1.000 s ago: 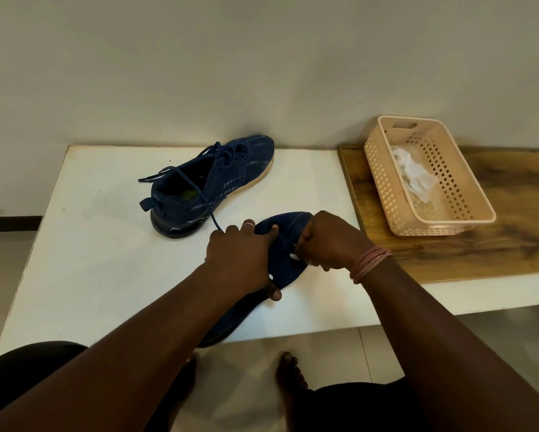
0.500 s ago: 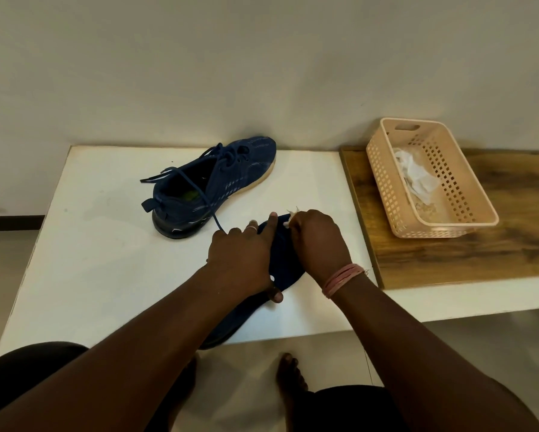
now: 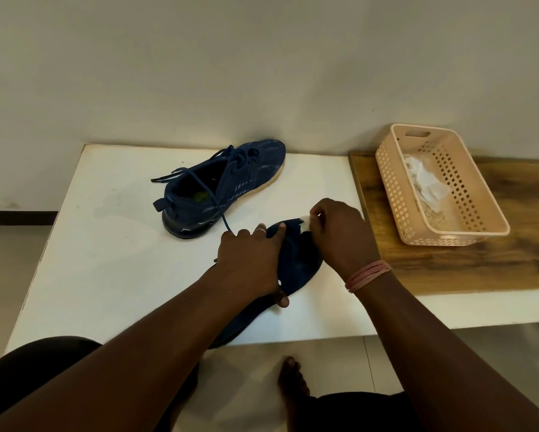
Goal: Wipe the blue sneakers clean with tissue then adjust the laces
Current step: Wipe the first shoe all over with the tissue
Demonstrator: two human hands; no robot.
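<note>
While left hand (image 3: 249,260) grips sneaker (image 3: 296,260), right hand (image 3: 340,235) pinching tissue (image 3: 305,224)

navy sneakers (image 3: 230,182), white tissue (image 3: 305,224), peach perforated basket (image 3: 480,210)

Two blue sneakers sit on the white table (image 3: 106,275): one far sneaker (image 3: 230,179) resting alone near the wall, one near sneaker (image 3: 296,263) under the person's hands. Two hands are at work, a left hand (image 3: 249,260) and a right hand (image 3: 340,235). One small wad of tissue (image 3: 305,222) shows at the right hand's fingers. One peach basket (image 3: 480,232) stands on one wooden board (image 3: 511,269), with one crumpled heap of used tissue (image 3: 424,185) inside. One pink band (image 3: 368,274) circles the right wrist. One bare foot (image 3: 293,381) shows on the floor.
</note>
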